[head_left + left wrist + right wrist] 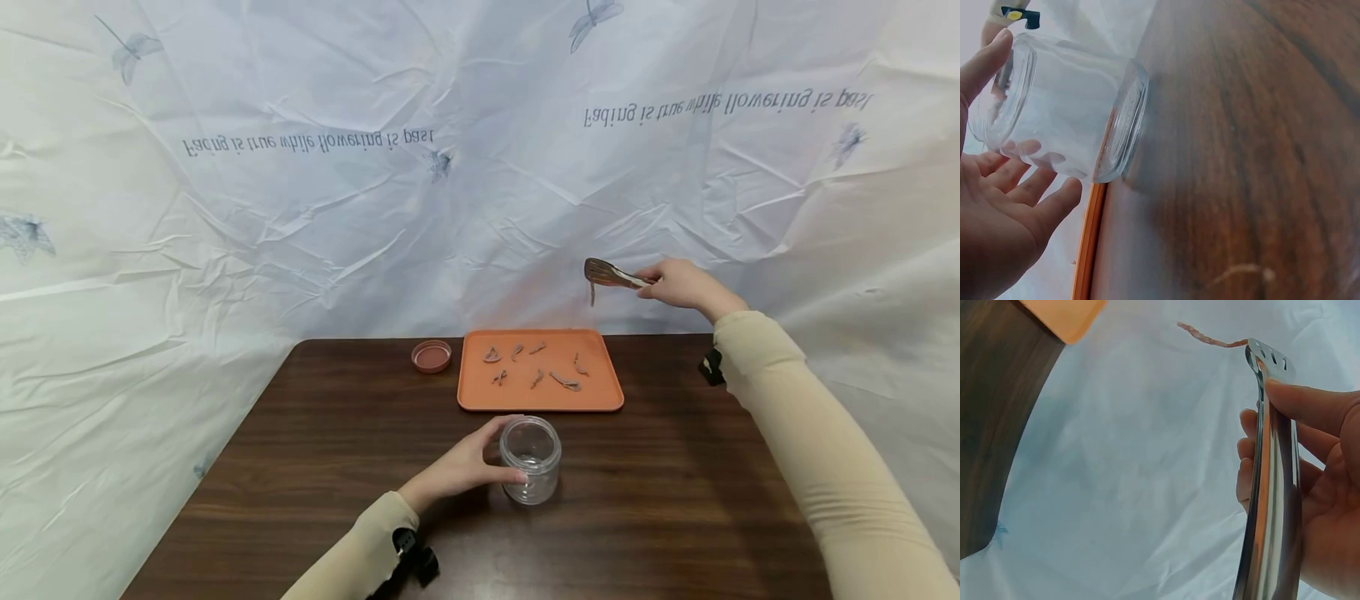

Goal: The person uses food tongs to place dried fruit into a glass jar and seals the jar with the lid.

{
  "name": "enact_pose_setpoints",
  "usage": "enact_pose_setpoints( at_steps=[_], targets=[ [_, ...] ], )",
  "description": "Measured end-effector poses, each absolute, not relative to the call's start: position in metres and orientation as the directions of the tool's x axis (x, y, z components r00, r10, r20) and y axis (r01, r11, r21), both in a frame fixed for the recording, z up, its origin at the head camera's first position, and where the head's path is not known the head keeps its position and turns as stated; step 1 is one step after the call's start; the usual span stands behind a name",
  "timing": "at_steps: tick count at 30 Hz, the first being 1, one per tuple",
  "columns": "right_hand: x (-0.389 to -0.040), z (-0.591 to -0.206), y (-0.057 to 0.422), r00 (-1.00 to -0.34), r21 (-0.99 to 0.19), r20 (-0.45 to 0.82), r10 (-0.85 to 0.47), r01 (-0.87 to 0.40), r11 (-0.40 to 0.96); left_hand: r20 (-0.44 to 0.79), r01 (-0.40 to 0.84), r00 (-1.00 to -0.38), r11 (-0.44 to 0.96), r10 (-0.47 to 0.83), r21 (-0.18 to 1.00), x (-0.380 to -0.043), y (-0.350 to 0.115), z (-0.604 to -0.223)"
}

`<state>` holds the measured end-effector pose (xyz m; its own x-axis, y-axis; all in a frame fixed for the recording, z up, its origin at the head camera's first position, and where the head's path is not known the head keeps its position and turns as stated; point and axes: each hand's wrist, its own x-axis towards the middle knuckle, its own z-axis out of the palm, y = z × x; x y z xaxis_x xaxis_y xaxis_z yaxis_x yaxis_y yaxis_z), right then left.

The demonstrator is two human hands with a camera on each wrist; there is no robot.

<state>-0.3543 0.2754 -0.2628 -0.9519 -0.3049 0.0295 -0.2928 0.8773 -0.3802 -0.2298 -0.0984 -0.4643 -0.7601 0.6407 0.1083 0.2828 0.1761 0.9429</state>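
Squeezed between thumb and fingers, the slotted metal tongs [1282,506] are closed in the right hand [684,286], and one thin strip [1210,340] dangles from their tips, up in the air and touching nothing beneath! Down and to the left of that grip lies the orange tray [474,396], seven more strip pieces [564,382] scattered over it; nearer the person, lower still, the left hand [465,462] curves thumb and fingers round a clear screw-neck jar [531,467], upright on the table [337,475], mouth uncovered, no strip showing through its walls. Looks like the carrying stage of a tray-to-jar transfer, and an early one, I'd judge. What's called for now? A swing left, down and back toward the person, strip lined up over the mouth, then an eased squeeze, while the left hand steadies the jar. And what textures: the strip is brownish, knobbly and twisted like dried meat, though I can't be certain; the tongs gleam, long and smooth, flaring to a slotted head; the tray is matte, shallow, round-cornered; the jar is see-through and cylindrical, glass or plastic I can't tell. Farthest left of the grip, beside the tray, sits a round reddish-brown lid [431,357], all on dark wood grain.
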Motion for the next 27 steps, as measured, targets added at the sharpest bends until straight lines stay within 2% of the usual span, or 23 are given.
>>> enact_pose_setpoints(
  at_steps=[13, 27],
  targets=[
    [-0.316, -0.234, 0.263, -0.919, -0.417, 0.170, -0.357, -0.395, 0.819, 0.100, 0.276, -0.763, 0.182, 0.639, 0.944, -0.231, -0.097, -0.464],
    [-0.256, -0.191, 0.255, -0.888, -0.356, 0.262, -0.379, -0.454, 0.817, 0.121, 0.293, -0.755, 0.167, 0.644, 0.941, -0.230, -0.097, -0.464]
  ],
)
